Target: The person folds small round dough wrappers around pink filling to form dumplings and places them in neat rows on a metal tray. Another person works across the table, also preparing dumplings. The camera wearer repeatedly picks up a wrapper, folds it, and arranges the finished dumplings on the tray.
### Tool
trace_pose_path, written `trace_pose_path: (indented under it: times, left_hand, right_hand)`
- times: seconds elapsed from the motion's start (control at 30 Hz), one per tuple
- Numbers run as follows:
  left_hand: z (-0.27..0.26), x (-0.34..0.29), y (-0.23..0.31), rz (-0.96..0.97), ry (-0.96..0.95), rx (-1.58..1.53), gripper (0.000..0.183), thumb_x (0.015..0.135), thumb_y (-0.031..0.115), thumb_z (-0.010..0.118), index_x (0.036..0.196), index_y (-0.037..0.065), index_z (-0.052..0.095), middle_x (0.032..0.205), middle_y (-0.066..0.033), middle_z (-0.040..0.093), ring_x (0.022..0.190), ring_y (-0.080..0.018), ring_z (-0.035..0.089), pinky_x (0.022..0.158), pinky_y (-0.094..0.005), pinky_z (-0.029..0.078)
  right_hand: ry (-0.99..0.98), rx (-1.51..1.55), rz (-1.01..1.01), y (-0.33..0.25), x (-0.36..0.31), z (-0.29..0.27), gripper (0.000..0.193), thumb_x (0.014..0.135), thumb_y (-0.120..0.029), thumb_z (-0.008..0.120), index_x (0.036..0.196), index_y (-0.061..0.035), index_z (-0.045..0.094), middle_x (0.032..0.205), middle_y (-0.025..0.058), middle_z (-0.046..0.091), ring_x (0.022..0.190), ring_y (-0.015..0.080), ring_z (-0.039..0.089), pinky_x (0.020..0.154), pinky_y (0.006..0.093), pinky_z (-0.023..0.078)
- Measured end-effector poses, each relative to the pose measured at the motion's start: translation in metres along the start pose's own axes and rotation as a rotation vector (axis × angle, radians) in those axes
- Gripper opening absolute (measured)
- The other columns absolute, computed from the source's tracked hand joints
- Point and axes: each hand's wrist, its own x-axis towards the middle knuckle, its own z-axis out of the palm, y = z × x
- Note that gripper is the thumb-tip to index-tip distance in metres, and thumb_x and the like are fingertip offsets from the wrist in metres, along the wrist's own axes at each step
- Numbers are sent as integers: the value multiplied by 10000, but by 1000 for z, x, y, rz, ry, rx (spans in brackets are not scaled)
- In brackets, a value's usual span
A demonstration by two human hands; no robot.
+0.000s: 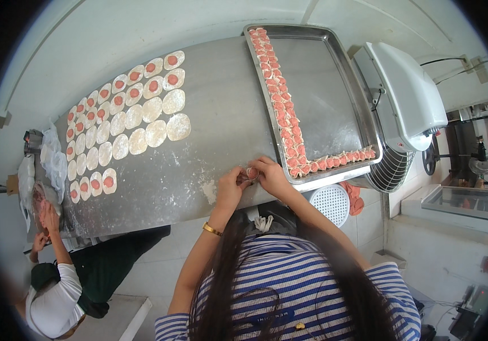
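Between my fingertips, above the front edge of the metal table, is a small open-topped dumpling (252, 173) with pink filling in a pale wrapper. My left hand (230, 184) pinches it from one side and my right hand (272, 177) from the other. Just beyond my right hand lies a metal tray (336, 85), with finished dumplings (284, 108) packed along its left and near sides. Rows of floured round wrappers (156, 133) cover the left part of the table. Several of these carry a ball of pink filling (172, 79).
A person (56, 295) at the far left works with both hands in a bowl of pink filling (39, 199), beside a plastic bag (54, 156). Behind the tray stands a white machine (397, 96) with a wire guard (393, 170). A white perforated stool (330, 206) is below the tray.
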Motion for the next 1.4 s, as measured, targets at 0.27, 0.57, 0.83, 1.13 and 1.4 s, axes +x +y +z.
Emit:
trace_pose_path:
  times: [0.27,0.57,0.83,1.13,1.4]
  left_hand:
    - [4,2,-2,46,61,47,287,692,-22,716,953,17,603,825,-119,669,756,-237,665,685,-320,524]
    - [-7,-5,-15,8,58,-80,246,736,-18,682,969,17,610,844,-120,674,768,-215,668,696,-312,522]
    - [-172,-45,-125,-340,883,181,201,848,163,554,928,-10,618,865,-153,650,804,-259,629,729,-375,481]
    - [-302,-57,-206,-681,1042,574,403,766,387,699,873,-1,680,816,-187,676,733,-323,661,680,-401,518]
    - [-318,-40,-207,-804,1019,453,408,751,371,674,945,13,695,921,-203,673,910,-368,628,803,-443,477]
  right_hand:
    - [-27,-1,50,-7,1,-2,361,672,95,533,1005,-22,607,930,148,559,867,374,574,733,421,476]
    - [-113,-111,-21,-16,5,5,348,686,56,561,1011,-57,614,944,127,552,896,339,559,763,411,469]
    - [-110,-147,-52,-14,0,2,266,703,9,574,953,-63,628,913,107,562,891,315,559,758,406,463]
    - [234,-8,146,20,12,-130,305,672,52,639,968,-23,647,971,104,610,819,192,629,722,266,524]
    - [-13,-282,178,77,4,-157,315,625,65,605,923,-25,649,831,88,606,711,232,605,644,328,494]
